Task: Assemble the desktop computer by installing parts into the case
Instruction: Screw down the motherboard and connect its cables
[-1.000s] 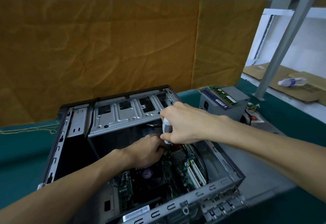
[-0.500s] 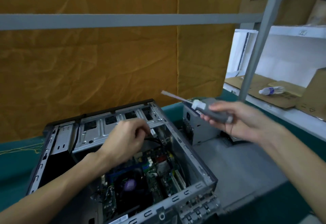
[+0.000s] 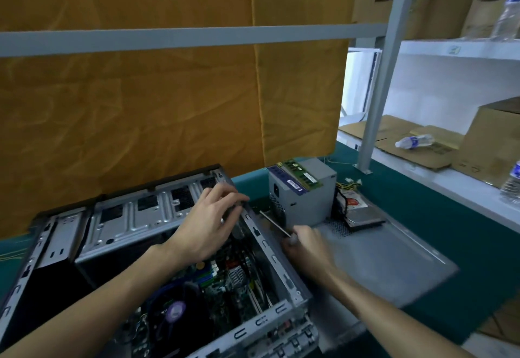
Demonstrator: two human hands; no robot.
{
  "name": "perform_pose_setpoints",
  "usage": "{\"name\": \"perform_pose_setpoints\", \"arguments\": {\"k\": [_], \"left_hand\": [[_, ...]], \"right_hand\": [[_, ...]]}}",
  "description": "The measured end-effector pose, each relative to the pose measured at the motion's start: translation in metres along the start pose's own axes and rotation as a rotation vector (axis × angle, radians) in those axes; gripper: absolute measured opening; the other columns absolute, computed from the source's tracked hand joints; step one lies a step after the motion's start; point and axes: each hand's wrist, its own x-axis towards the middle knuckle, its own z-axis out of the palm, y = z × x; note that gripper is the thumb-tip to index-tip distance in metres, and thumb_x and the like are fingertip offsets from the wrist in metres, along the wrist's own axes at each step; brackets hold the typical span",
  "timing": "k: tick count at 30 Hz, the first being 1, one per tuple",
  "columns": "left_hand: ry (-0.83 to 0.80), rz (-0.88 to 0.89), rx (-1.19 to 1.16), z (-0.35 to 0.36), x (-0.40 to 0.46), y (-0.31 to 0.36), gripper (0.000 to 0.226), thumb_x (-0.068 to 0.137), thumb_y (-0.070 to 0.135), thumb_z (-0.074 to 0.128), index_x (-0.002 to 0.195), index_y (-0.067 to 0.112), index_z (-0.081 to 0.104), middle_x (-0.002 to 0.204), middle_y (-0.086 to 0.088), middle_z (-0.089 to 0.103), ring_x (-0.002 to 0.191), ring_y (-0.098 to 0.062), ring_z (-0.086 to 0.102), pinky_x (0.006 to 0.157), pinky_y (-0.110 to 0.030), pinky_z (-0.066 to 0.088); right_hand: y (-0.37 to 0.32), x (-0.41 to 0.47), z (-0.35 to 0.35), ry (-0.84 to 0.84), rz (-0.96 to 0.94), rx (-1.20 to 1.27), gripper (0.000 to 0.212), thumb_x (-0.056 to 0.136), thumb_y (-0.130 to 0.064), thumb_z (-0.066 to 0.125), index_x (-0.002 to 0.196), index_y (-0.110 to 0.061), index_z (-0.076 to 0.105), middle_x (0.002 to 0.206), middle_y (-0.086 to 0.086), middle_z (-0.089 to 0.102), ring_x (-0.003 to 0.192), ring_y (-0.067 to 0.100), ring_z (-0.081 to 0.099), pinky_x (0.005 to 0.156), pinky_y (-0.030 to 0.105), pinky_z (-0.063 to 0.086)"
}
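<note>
Head view, inspector: report the hands.

Operator: I see the left hand [image 3: 208, 228] at the far right corner of the open computer case [image 3: 284, 276], centre-left of the frame, fingers curled over the rim around something dark; I cannot tell what it grips. The right hand [image 3: 305, 248] is just outside the case wall, blurred, closed round the handle of a screwdriver [image 3: 274, 224] whose shaft points up-left toward the power supply [image 3: 302, 197].

Inspector: Where are the parts?

Operator: The motherboard [image 3: 225, 276] and CPU fan [image 3: 174, 311] sit inside the case. The power supply stands right of centre on the side panel [image 3: 394, 259], a RAM stick [image 3: 302, 174] lying loose on top, a hard drive [image 3: 363, 217] beside it.

Inspector: Risks?

Operator: In my judgement, the moving screwdriver tip could strike the power supply and shake the RAM stick off. A slip over the wall could gouge the motherboard.
</note>
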Motion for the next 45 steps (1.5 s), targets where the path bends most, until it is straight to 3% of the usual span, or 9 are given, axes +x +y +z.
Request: {"name": "perform_pose_setpoints", "arguments": {"k": [7, 13, 17, 21, 28, 32, 37, 41, 45], "left_hand": [[0.012, 0.006, -0.004, 0.002, -0.001, -0.002, 0.036, 0.108, 0.04, 0.037, 0.133, 0.029, 0.059, 0.129, 0.012, 0.047, 0.116, -0.012, 0.041, 0.098, -0.028, 0.04], [-0.006, 0.01, -0.011, 0.0, -0.001, -0.003, 0.038, 0.108, 0.043, 0.034, 0.134, 0.029, 0.058, 0.127, 0.012, 0.045, 0.113, -0.012, 0.041, 0.097, -0.029, 0.041], [-0.024, -0.084, -0.165, -0.004, 0.005, -0.002, 0.032, 0.105, 0.044, 0.046, 0.13, 0.033, 0.062, 0.12, 0.016, 0.05, 0.113, -0.009, 0.044, 0.1, -0.032, 0.044], [0.135, -0.119, -0.475, -0.016, 0.013, 0.016, 0.027, 0.099, 0.036, 0.063, 0.124, 0.031, 0.071, 0.104, 0.016, 0.067, 0.099, -0.004, 0.061, 0.087, -0.025, 0.051], [0.337, -0.103, -0.816, -0.046, 0.014, 0.042, 0.017, 0.093, 0.022, 0.073, 0.109, 0.02, 0.08, 0.094, 0.003, 0.074, 0.088, -0.019, 0.068, 0.077, -0.036, 0.056], [0.259, -0.041, -0.64, -0.047, -0.003, 0.023, 0.013, 0.096, 0.024, 0.071, 0.104, 0.024, 0.081, 0.093, 0.017, 0.075, 0.09, -0.005, 0.07, 0.077, -0.022, 0.055], [0.04, -0.091, -0.33, -0.042, -0.004, -0.016, 0.013, 0.104, 0.029, 0.055, 0.094, 0.035, 0.059, 0.1, 0.017, 0.065, 0.091, -0.002, 0.061, 0.072, -0.026, 0.047], [-0.104, 0.018, -0.158, -0.035, 0.009, -0.029, 0.013, 0.11, 0.031, 0.037, 0.103, 0.024, 0.045, 0.095, 0.004, 0.063, 0.077, -0.02, 0.06, 0.064, -0.041, 0.045], [-0.132, 0.146, -0.112, -0.02, 0.028, -0.024, 0.019, 0.11, 0.029, 0.035, 0.106, 0.013, 0.044, 0.08, 0.014, 0.058, 0.057, -0.017, 0.053, 0.053, -0.025, 0.029]], "right_hand": [[-0.006, 0.024, 0.027, 0.031, -0.001, -0.31, 0.027, 0.103, -0.027, 0.045, 0.115, -0.016, 0.067, 0.11, 0.012, 0.066, 0.107, 0.034, 0.062, 0.08, 0.038, 0.044], [-0.012, 0.026, 0.024, 0.013, 0.018, -0.297, 0.027, 0.103, -0.024, 0.046, 0.115, -0.015, 0.069, 0.111, 0.014, 0.067, 0.106, 0.034, 0.063, 0.083, 0.039, 0.049], [-0.033, 0.023, 0.0, 0.165, 0.114, 0.117, 0.025, 0.097, -0.031, 0.068, 0.08, -0.013, 0.07, 0.071, 0.0, 0.068, 0.069, 0.021, 0.066, 0.055, 0.026, 0.041], [-0.083, 0.014, -0.054, 0.159, 0.134, 0.744, 0.017, 0.088, -0.024, 0.08, 0.086, -0.01, 0.071, 0.046, -0.002, 0.054, 0.038, 0.013, 0.047, 0.042, 0.021, 0.041], [-0.151, -0.022, -0.077, -0.154, 0.188, 1.192, 0.026, 0.091, -0.026, 0.078, 0.102, -0.006, 0.065, 0.054, -0.001, 0.042, 0.042, 0.014, 0.039, 0.043, 0.029, 0.04], [-0.151, -0.042, -0.067, -0.06, 0.139, 0.979, 0.027, 0.098, -0.025, 0.07, 0.107, 0.0, 0.069, 0.054, 0.002, 0.053, 0.041, 0.014, 0.042, 0.041, 0.027, 0.038], [-0.138, -0.075, -0.058, 0.191, -0.097, -0.191, 0.036, 0.096, -0.049, 0.062, 0.078, -0.018, 0.067, 0.066, -0.008, 0.06, 0.054, 0.007, 0.055, 0.044, 0.026, 0.036], [-0.136, -0.089, -0.058, 0.141, -0.02, -0.447, 0.048, 0.084, -0.068, 0.066, 0.092, -0.021, 0.067, 0.085, -0.002, 0.068, 0.072, 0.02, 0.065, 0.058, 0.031, 0.05], [-0.117, -0.097, -0.071, 0.061, 0.079, -0.411, 0.041, 0.075, -0.057, 0.083, 0.07, -0.022, 0.062, 0.067, -0.006, 0.062, 0.059, 0.013, 0.058, 0.048, 0.027, 0.039]]}}
